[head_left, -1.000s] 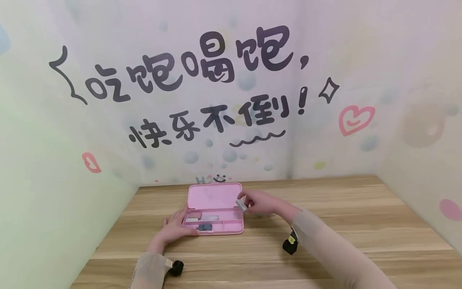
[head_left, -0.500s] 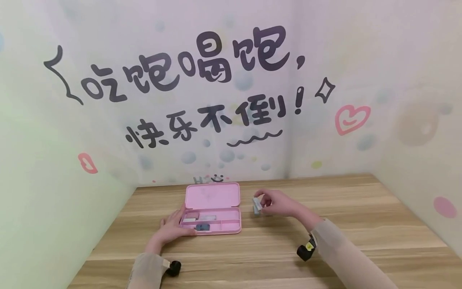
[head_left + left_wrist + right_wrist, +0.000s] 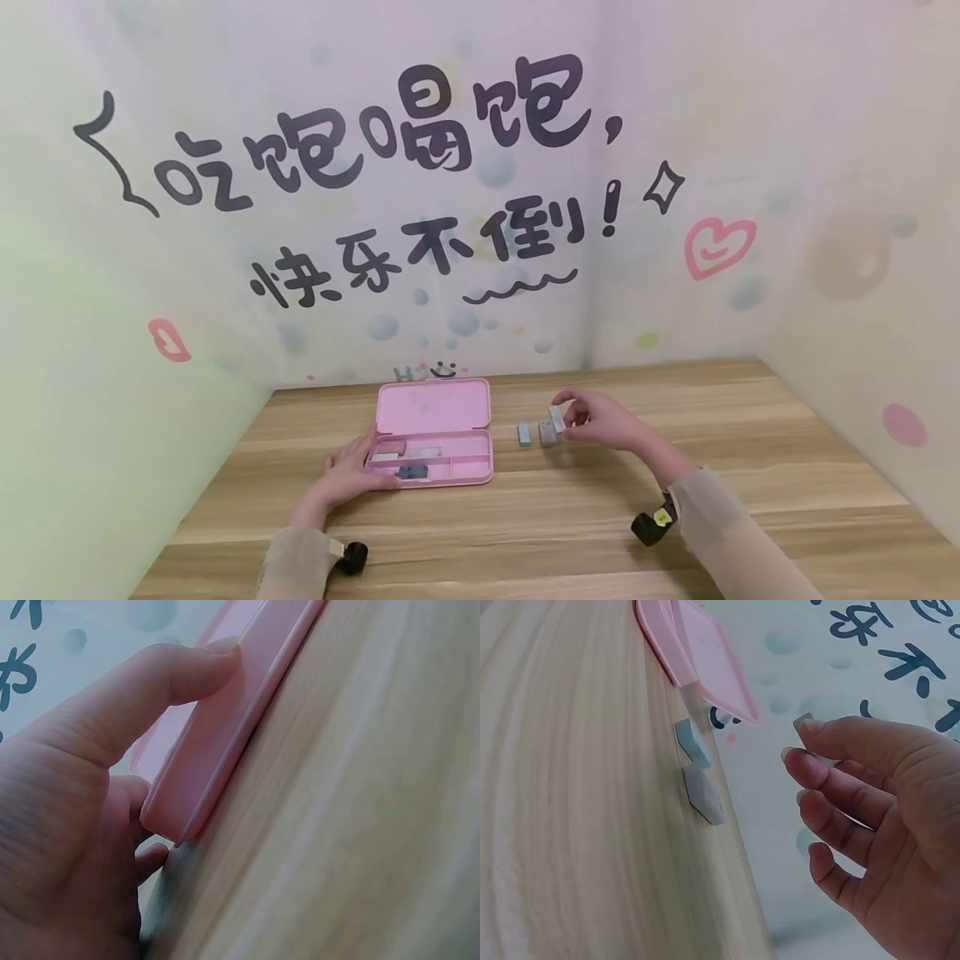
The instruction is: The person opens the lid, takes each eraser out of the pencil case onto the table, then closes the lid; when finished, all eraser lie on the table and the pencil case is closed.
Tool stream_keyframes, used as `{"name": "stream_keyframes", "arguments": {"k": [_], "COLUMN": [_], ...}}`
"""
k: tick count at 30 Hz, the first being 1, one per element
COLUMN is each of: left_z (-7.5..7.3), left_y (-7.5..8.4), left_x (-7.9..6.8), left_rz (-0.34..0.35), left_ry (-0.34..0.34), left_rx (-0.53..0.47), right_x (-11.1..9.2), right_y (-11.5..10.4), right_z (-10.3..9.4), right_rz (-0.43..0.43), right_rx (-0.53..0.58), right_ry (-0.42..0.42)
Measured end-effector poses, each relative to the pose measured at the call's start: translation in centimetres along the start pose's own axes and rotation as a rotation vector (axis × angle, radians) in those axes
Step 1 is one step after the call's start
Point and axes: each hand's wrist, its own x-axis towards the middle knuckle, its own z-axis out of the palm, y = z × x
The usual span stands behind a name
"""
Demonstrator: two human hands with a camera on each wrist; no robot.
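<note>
A pink pencil case lies on the table with its lid raised. My left hand holds its left end; in the left wrist view the thumb presses the front wall, with fingers around the end. Right of the case, my right hand pinches a small pale block, perhaps an eraser, between thumb and fingertips, just above the table. Most of that block is hidden in the right wrist view. Close by, a light blue block and a greyish block stand side by side on the table.
Inside the case, a dark piece lies in the front left compartment, with pale pieces in the rear one. The wooden table meets a printed back wall just behind the lid.
My right hand has moved right, away from the case, with the pale block in its fingers. The blue and greyish blocks have come into sight. The left hand keeps its hold.
</note>
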Motion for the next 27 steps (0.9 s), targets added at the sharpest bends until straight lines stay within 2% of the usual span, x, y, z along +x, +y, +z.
{"name": "stream_keyframes", "arguments": {"k": [6,12,27], "left_z": [0.0,0.1,0.0], "left_y": [0.0,-0.2,0.0], "left_x": [0.1,0.2,0.1], "left_rz": [-0.010,-0.006,-0.006], "left_ry": [-0.005,-0.004,-0.001], "left_rx": [0.006,0.013,0.005], "right_x": [-0.4,-0.8,-0.7], "right_y": [1.1,1.9,3.5], "right_z": [-0.4,-0.6,-0.1], "right_rz": [0.009,0.054,0.142], "right_rx": [0.002,0.013,-0.001], "right_ry": [0.026,0.039,0.055]}}
